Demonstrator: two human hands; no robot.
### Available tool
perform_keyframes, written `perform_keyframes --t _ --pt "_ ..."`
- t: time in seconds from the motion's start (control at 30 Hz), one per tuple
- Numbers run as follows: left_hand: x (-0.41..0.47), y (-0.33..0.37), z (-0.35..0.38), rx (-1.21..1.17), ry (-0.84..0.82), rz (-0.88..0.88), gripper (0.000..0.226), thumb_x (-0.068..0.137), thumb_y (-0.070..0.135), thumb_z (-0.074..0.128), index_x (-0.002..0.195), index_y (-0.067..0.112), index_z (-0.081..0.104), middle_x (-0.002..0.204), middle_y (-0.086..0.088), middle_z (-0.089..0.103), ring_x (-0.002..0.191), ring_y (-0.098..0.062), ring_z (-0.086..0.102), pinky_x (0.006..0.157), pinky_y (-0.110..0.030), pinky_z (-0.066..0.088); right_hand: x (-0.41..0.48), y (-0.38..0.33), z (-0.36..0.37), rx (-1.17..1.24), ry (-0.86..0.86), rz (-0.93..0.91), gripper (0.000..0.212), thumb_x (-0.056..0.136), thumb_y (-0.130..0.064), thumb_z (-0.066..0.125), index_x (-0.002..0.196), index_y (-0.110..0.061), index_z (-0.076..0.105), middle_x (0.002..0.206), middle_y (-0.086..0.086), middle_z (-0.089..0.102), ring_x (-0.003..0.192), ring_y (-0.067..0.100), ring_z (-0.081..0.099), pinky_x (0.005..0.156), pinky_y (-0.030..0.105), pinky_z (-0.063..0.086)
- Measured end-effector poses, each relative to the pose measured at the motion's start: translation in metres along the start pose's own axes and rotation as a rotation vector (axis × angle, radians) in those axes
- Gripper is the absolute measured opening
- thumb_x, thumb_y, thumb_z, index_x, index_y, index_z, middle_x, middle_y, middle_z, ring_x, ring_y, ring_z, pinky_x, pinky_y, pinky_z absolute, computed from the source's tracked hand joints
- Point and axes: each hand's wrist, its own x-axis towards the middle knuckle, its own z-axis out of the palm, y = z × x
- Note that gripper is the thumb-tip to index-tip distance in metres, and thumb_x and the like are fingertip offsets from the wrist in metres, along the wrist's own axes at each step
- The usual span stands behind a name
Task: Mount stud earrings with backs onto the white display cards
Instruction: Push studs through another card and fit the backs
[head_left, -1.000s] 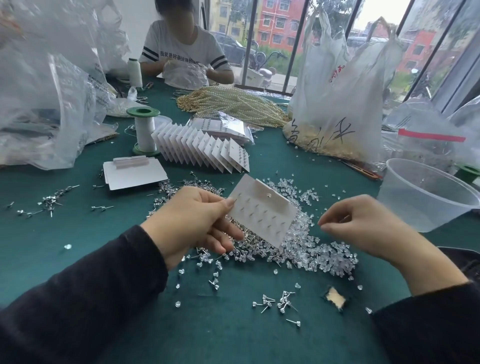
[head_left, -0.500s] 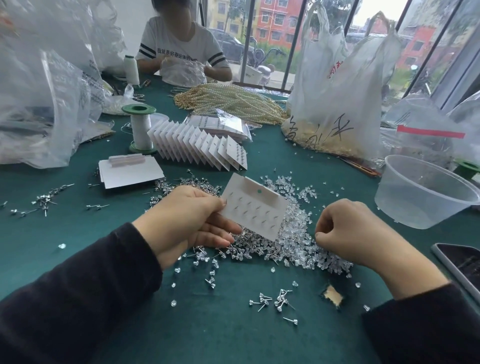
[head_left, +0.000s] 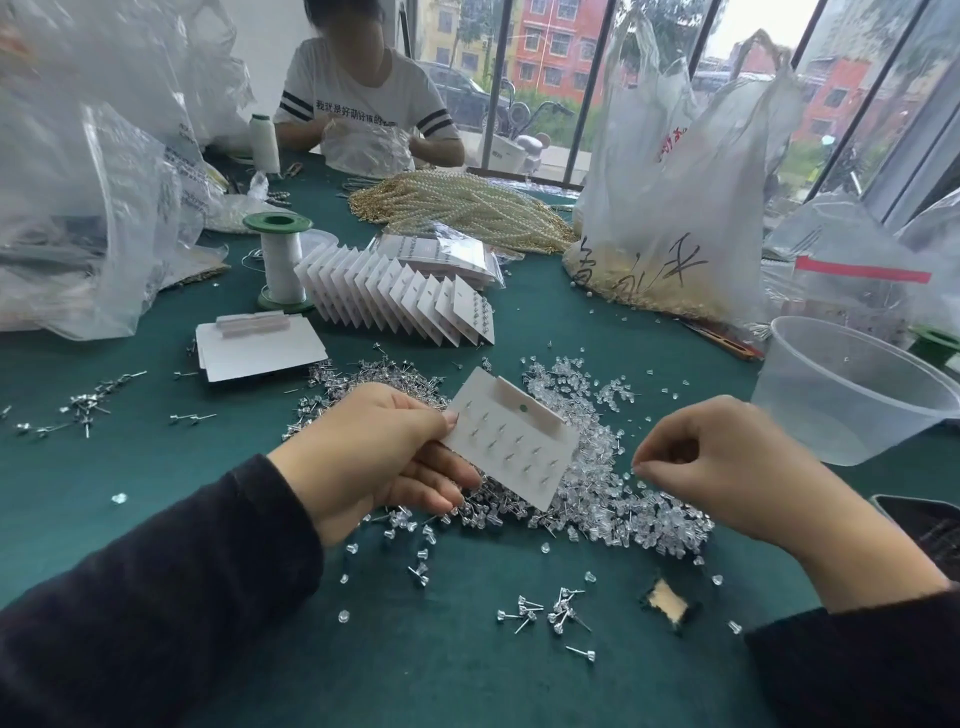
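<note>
My left hand pinches a white display card by its left edge, back side up, with rows of stud posts poking through it. My right hand hovers to the card's right, fingertips pinched together on a tiny clear earring back above the pile of clear backs. Loose stud earrings lie on the green cloth near me, and more studs are heaped beyond my left hand. A fanned row of filled cards stands farther back.
A clear plastic tub sits at the right, a phone beside my right wrist. Blank cards, a thread spool, pearl strands and plastic bags crowd the far table. Another person works opposite.
My right hand dipped into the pile of backs, then lifted with its fingertips pinched. The left hand kept the card roughly in place.
</note>
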Motion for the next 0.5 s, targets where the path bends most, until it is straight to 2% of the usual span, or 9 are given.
perform_keyframes --t 0.17,0.3,0.37,0.47,0.5 --pt "0.002 -0.003 0.001 0.015 -0.008 -0.002 0.019 0.092 0.005 0.047 0.087 -0.013 0.053 0.052 -0.019 0.064 0.032 -0.017 0.054 0.031 -0.018 0.044 0.002 -0.005 0.010 -0.060 -0.086 0.052 0.014 0.078 -0.016 0.067 0.065 -0.019 0.071 0.060 -0.010 0.066 0.059 0.007 0.063 0.050 0.015 0.048" --pt "0.002 -0.005 0.002 0.020 -0.012 0.008 0.020 0.092 0.007 0.048 0.083 -0.010 0.054 0.050 -0.017 0.064 0.031 -0.016 0.053 0.031 -0.017 0.043 0.003 -0.004 0.011 -0.053 -0.056 0.046 0.012 0.075 -0.013 0.062 0.064 -0.017 0.065 0.060 -0.007 0.062 0.055 0.006 0.056 0.047 0.013 0.043" --pt "0.001 -0.005 0.002 0.021 -0.014 0.013 0.020 0.091 0.008 0.049 0.087 -0.011 0.054 0.049 -0.015 0.064 0.031 -0.015 0.053 0.031 -0.017 0.043 0.002 -0.002 0.008 0.015 0.029 0.042 0.013 0.074 -0.012 0.064 0.063 -0.019 0.064 0.059 -0.007 0.061 0.054 0.005 0.055 0.047 0.012 0.043" --pt "0.001 -0.006 0.003 0.027 -0.016 0.026 0.022 0.092 0.009 0.049 0.092 -0.014 0.053 0.049 -0.014 0.064 0.031 -0.014 0.052 0.031 -0.017 0.043 0.002 -0.004 0.003 0.253 0.125 0.043 0.013 0.074 -0.007 0.068 0.064 -0.016 0.066 0.060 0.001 0.067 0.057 0.013 0.061 0.055 0.027 0.051" --pt "0.001 -0.006 0.003 0.031 -0.017 0.033 0.023 0.092 0.009 0.049 0.093 -0.014 0.052 0.049 -0.014 0.064 0.031 -0.014 0.052 0.032 -0.017 0.043 0.001 -0.008 0.003 0.335 0.128 0.030 0.013 0.074 -0.006 0.069 0.065 -0.015 0.067 0.061 0.003 0.068 0.056 0.013 0.062 0.055 0.027 0.050"
